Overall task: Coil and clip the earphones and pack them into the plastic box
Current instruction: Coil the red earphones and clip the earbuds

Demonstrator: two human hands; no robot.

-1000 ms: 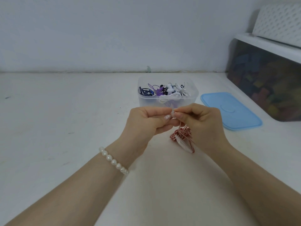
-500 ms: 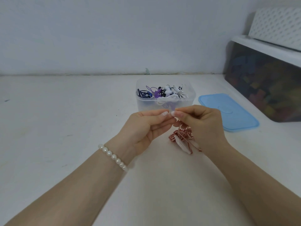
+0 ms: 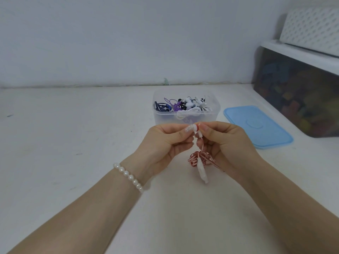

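Left hand: our left hand (image 3: 165, 142) pinches the earbud (image 3: 195, 127) of the red-and-white earphones (image 3: 200, 158).
Right hand: our right hand (image 3: 227, 143) pinches the same earbud from the other side.
Earphones: the cable hangs bunched between our hands, above the table (image 3: 73, 143).
Plastic box: the plastic box (image 3: 186, 110) sits just beyond our hands, holding other earphones, its blue lid (image 3: 256, 125) beside it.

The clear plastic box (image 3: 186, 117) of coiled earphones (image 3: 183, 107) sits on the white table (image 3: 73, 134), the flat blue lid (image 3: 256, 128) to its right and both hands (image 3: 168, 142) before it.
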